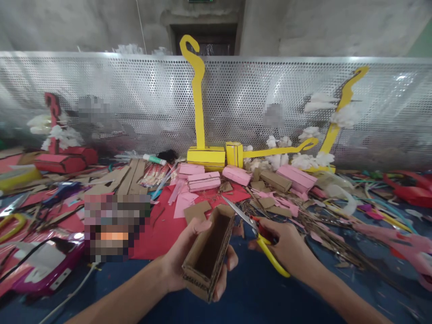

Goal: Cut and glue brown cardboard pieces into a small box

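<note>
My left hand point(182, 252) is wrapped round a small open-topped cardboard box point(199, 285), holding it tilted above the blue table. The box is long and narrow, with raw corrugated edges and a bare brown inside. In my right hand point(286, 245) are scissors point(270, 256) with yellow and red handles. Their metal blades point up and left, close to the far end of the box; whether they touch it I cannot tell. Beyond the hands lie red paper point(151, 238), a brown cardboard piece point(197, 211) and pink-covered boxes point(204, 181).
A yellow hooked stand point(199, 108) rises behind, against a perforated metal panel point(135, 103). To the right are cardboard scraps, pink paper strips point(398, 243) and white tufts. A purple device point(54, 270), a cable and another pair of yellow-handled scissors point(13, 225) lie left.
</note>
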A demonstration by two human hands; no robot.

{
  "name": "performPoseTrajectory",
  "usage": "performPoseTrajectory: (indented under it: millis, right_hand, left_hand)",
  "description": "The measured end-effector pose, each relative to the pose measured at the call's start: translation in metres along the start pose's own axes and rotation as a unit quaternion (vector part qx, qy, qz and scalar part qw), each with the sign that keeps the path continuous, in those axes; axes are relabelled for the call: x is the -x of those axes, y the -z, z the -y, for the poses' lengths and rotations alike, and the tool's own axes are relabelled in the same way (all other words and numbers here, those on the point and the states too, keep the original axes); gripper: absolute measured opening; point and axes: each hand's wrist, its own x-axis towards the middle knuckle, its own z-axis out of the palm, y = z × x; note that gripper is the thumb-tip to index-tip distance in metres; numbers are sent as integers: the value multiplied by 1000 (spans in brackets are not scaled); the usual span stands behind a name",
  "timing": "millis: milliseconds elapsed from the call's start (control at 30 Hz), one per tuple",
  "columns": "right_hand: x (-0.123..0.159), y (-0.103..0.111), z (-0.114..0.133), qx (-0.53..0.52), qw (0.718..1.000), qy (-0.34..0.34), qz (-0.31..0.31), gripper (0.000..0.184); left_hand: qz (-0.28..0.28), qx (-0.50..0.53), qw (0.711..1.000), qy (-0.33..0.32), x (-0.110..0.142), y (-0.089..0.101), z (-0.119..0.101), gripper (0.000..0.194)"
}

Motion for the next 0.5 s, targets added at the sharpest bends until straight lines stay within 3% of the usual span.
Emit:
performPoseTrajectory:
  millis: [133, 300, 500]
  right_hand:
    - [-2, -3, -4, -20, 1000, -8, -6, 32]
    - [-3, 2, 3, 17, 999, -13, -25, 30]
    - [-1, 8, 8, 72, 997, 36, -13, 29]
  left_hand:
    - [-27, -8, 1000, -4, -1, -5, -1, 57]
    - [-157, -24, 987, -32, -3, -11, -1, 49]
    - [-199, -36, 979, -6, -1, -10, 1, 54]
